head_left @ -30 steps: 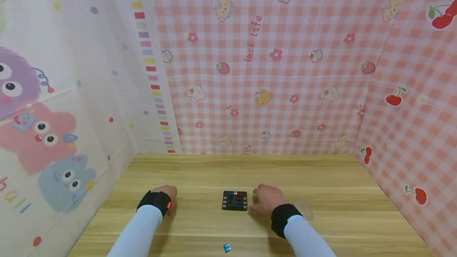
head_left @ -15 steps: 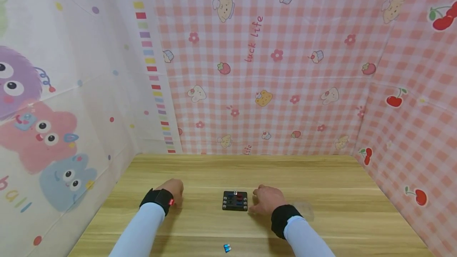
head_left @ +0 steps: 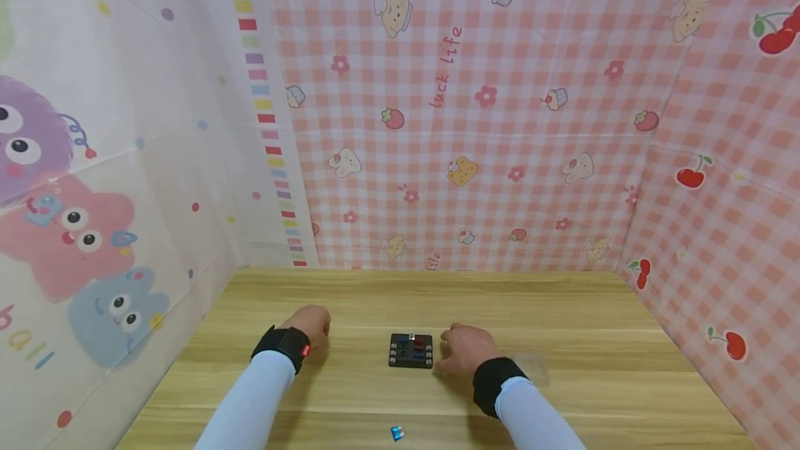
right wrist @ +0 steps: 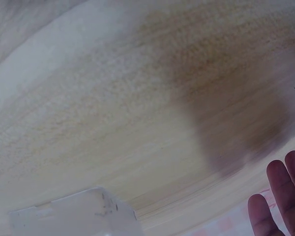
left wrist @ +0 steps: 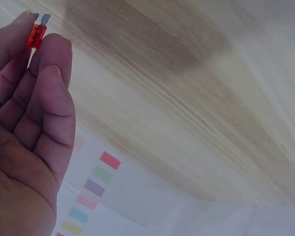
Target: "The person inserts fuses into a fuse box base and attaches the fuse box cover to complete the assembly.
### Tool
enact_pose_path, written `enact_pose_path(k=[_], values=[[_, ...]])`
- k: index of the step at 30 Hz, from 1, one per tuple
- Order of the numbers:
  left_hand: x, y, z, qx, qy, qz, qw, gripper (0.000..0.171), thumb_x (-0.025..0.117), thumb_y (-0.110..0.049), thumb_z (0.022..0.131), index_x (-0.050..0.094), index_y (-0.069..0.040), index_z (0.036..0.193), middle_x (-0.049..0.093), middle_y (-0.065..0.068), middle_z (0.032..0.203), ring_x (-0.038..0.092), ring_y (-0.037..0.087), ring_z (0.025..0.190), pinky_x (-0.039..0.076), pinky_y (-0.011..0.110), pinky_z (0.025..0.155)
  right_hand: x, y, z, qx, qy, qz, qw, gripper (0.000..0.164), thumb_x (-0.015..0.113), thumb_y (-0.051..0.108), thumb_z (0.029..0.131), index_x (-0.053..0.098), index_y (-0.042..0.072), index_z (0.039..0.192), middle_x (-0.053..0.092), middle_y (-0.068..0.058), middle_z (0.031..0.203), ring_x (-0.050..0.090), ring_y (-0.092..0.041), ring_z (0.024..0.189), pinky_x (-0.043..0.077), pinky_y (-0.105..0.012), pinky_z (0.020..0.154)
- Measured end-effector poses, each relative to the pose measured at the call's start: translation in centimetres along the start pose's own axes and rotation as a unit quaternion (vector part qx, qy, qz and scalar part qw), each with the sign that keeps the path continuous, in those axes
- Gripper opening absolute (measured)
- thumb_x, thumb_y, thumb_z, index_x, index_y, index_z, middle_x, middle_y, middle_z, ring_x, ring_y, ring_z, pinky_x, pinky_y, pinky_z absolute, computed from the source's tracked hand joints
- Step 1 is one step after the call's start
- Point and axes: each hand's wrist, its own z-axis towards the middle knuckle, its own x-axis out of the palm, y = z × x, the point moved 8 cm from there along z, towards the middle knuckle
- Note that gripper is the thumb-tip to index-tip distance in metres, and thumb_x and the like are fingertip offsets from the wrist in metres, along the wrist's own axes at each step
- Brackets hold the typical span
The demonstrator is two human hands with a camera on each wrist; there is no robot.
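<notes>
In the left wrist view, my left hand (left wrist: 32, 128) pinches a red blade fuse (left wrist: 36, 36) between thumb and fingertip, its metal prongs pointing up. The head view has this hand over the table left of the black fuse box (head_left: 410, 365), and the fuse is hidden there. Several red and blue fuses sit in the box. Just right of it is my right hand (head_left: 469, 351), fingers close to the box's right edge. Some straight, slightly spread fingers (right wrist: 281, 184) of this hand show in the right wrist view, holding nothing visible.
A loose blue fuse (head_left: 397, 432) lies near the table's front. Behind my right wrist rests a clear plastic cover (head_left: 536, 369), also visible as a translucent cover (right wrist: 73, 216) in the right wrist view. Patterned cloth (head_left: 475, 123) hangs around the wooden tabletop (head_left: 400, 297).
My left hand has moved right and a little farther back, towards the fuse box. The right hand, the box and the blue fuse have stayed in place.
</notes>
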Motion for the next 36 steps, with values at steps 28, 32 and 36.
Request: enact_pose_path(k=[28, 32, 36], values=[[-1.0, -4.8, 1.0, 0.088, -0.031, 0.041, 0.9948, 0.018, 0.075, 0.004, 0.079, 0.069, -0.009, 0.068, 0.060, -0.001, 0.068, 0.054, 0.017, 0.066, 0.051, 0.037, 0.070, 0.2, 1.1, 0.4, -0.020, -0.003, 0.003, 1.000, 0.060, 0.085, 0.049, 0.072, 0.072, 0.006, 0.112, 0.068, -0.007, 0.104, 0.065, -0.025, 0.094, 0.051, -0.043, 0.087], [-1.2, -5.5, 0.9, 0.097, -0.038, 0.041, 0.9937, 0.016, 0.075, 0.004, 0.079, 0.069, -0.008, 0.069, 0.060, -0.001, 0.068, 0.053, 0.018, 0.066, 0.051, 0.037, 0.070, 0.3, 1.3, 0.4, -0.019, -0.004, 0.006, 1.000, 0.060, 0.085, 0.048, 0.073, 0.071, 0.006, 0.114, 0.068, -0.010, 0.112, 0.065, -0.028, 0.102, 0.050, -0.044, 0.090], [-1.3, -6.0, 0.9, 0.099, -0.037, 0.038, 0.9937, 0.017, 0.076, 0.003, 0.079, 0.068, -0.008, 0.069, 0.060, -0.001, 0.067, 0.052, 0.017, 0.065, 0.051, 0.036, 0.069, 0.4, 1.5, 0.4, -0.020, -0.003, 0.004, 1.000, 0.062, 0.084, 0.048, 0.073, 0.071, 0.005, 0.115, 0.067, -0.013, 0.116, 0.064, -0.030, 0.106, 0.049, -0.045, 0.092]])
